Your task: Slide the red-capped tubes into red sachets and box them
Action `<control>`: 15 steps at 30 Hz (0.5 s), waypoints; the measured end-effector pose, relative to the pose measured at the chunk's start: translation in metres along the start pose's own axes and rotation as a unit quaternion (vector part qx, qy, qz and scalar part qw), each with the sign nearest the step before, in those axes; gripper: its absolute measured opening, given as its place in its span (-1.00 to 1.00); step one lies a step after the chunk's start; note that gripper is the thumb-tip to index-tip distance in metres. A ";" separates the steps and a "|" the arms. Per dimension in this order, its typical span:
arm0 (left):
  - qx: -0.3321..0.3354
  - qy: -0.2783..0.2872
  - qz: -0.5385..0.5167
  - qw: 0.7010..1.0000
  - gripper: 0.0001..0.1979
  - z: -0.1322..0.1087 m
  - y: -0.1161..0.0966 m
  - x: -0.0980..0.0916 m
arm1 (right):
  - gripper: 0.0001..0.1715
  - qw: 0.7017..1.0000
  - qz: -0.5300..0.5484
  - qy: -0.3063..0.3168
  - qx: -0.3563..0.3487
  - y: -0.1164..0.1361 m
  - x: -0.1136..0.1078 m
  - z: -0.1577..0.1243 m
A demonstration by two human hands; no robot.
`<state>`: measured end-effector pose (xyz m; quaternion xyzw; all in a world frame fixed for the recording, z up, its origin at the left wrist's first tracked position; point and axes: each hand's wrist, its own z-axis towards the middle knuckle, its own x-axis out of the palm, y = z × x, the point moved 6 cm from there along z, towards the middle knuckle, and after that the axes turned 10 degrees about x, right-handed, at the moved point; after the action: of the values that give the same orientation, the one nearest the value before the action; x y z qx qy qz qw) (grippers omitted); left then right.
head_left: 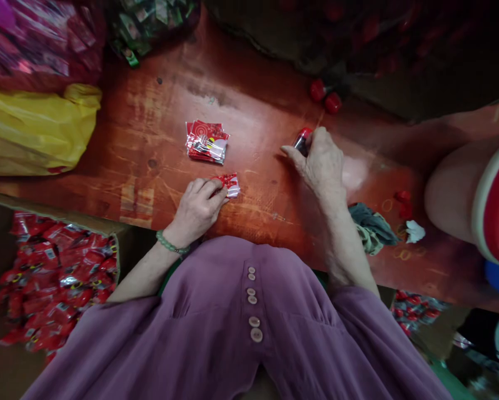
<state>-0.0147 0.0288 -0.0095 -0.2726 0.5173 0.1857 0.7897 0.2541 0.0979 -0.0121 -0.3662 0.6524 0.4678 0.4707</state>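
Note:
My left hand, with a green bead bracelet on the wrist, presses its fingers on a small stack of red printed packets near the table's front edge. A larger pile of red and clear packets lies just behind it. To the right, my right hand has its thumb and fingers around a small dark item with a red top. Two red-capped items rest farther back on the table.
Around the wooden table are a yellow bag, a pink bag, a box of red packages, a cloth and a large tub with a red lid. Rubber bands lie near the cloth.

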 end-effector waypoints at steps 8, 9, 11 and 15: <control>-0.021 -0.123 -0.058 0.990 -0.83 -0.003 0.001 -0.012 | -0.42 0.975 0.209 -0.026 0.068 -0.016 0.015 0.012; -0.029 -0.142 -0.077 0.986 -0.82 -0.001 0.000 -0.016 | -0.47 0.964 0.257 -0.017 0.071 -0.016 0.013 0.009; -0.060 -0.173 -0.143 0.973 -0.80 0.003 0.000 -0.023 | -0.54 0.920 0.380 0.035 0.091 -0.016 0.014 -0.003; -0.217 -0.196 -0.378 0.878 -0.84 0.011 0.007 -0.014 | -0.63 0.772 0.600 0.153 0.143 -0.003 0.021 -0.037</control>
<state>-0.0159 0.0409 0.0052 -0.5698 0.1561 0.0301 0.8063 0.2409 0.0607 -0.0288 0.1043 0.8621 0.4945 0.0357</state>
